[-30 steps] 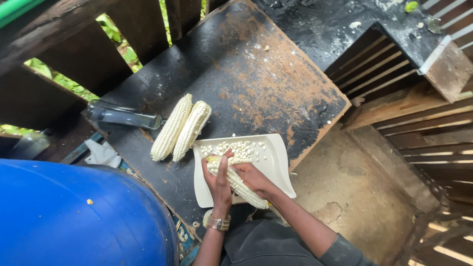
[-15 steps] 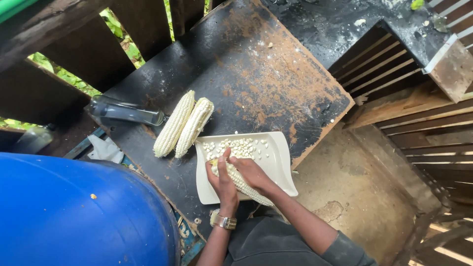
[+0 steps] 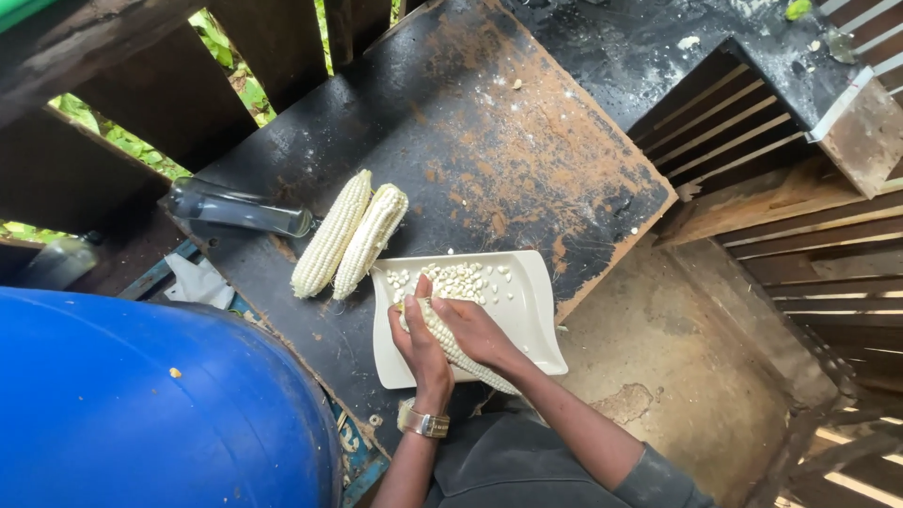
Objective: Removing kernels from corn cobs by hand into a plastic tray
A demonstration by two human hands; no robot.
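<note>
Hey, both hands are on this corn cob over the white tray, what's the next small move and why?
Probably push the left hand's thumb along the next row of the corn cob while the right hand steadies it. Loose kernels already lie in the white tray, and kernels still cover the cob, so more should drop there.

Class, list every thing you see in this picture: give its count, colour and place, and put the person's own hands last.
Board: one, black and rust-brown, centre.
Tray: one, white, on the board's near edge.
Kernels: many, white, in the tray.
Whole cobs: two, white, side by side left of the tray.
Held cob: one, white, over the tray.
Bottle: one, clear, lying left of the cobs.
Barrel: one, blue, lower left.
Watch: one, metal, left wrist.
Left hand: grips the held cob.
Right hand: grips the held cob.
</note>
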